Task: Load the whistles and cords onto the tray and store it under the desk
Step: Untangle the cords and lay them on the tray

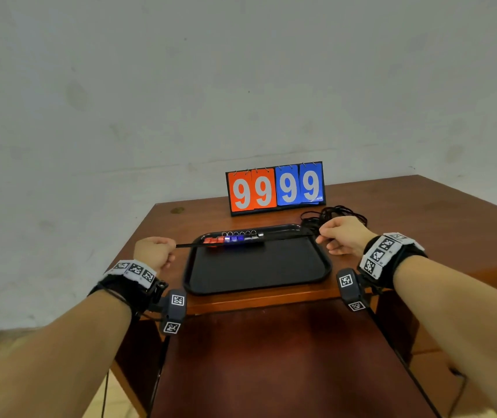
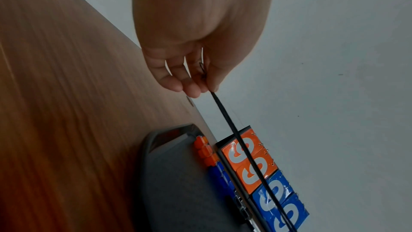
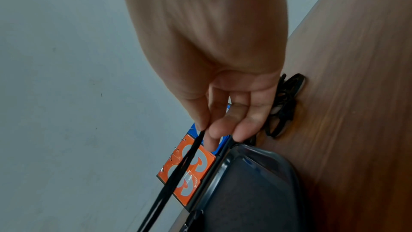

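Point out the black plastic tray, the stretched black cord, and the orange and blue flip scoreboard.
black plastic tray [image 1: 256,267]: head view, bare floor of the tray.
stretched black cord [image 2: 225,112]: left wrist view, taut stretch below the fingertips.
orange and blue flip scoreboard [image 1: 275,188]: head view, middle of the number cards.

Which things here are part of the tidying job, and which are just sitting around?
Part of the job:
- tray
- whistles, lined up along the tray's far edge
- cord, stretched between left hand and right hand
- cord pile, behind the tray
- desk

Just lying about:
- scoreboard, showing 99 99
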Demonstrator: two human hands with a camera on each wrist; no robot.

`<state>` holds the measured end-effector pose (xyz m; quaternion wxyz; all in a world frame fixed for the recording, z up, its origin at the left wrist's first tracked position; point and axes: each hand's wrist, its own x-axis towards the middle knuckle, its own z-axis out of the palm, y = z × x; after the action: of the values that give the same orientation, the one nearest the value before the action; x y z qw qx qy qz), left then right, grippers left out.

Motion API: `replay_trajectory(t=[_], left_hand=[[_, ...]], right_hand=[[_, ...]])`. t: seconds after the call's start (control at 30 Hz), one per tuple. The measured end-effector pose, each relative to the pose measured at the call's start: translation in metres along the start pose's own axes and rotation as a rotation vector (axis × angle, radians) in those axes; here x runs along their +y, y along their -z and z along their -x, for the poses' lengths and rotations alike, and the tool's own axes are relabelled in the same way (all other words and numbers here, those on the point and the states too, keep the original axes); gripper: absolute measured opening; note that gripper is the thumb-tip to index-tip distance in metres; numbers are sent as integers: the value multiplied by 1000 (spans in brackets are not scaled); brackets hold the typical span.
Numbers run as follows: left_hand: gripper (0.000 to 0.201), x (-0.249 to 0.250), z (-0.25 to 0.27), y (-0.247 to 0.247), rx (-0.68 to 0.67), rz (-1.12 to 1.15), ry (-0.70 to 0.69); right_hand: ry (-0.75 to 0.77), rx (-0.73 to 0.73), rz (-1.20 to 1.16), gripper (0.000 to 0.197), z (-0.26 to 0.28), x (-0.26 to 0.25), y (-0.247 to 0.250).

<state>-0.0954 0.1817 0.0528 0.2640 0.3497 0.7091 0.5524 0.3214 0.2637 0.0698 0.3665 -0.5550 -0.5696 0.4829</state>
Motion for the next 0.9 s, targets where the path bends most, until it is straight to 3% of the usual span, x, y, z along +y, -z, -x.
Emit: replay_trajectory(t=[0.27,0.9], left_hand=[[11,-14,-6,-11,-69,-156,8],[14,-24,-3,-21,-110,-384,27]], right_hand=[[-10,105,116,5,-20,19,-4],[-80,76,190,16,-22,34,-10]])
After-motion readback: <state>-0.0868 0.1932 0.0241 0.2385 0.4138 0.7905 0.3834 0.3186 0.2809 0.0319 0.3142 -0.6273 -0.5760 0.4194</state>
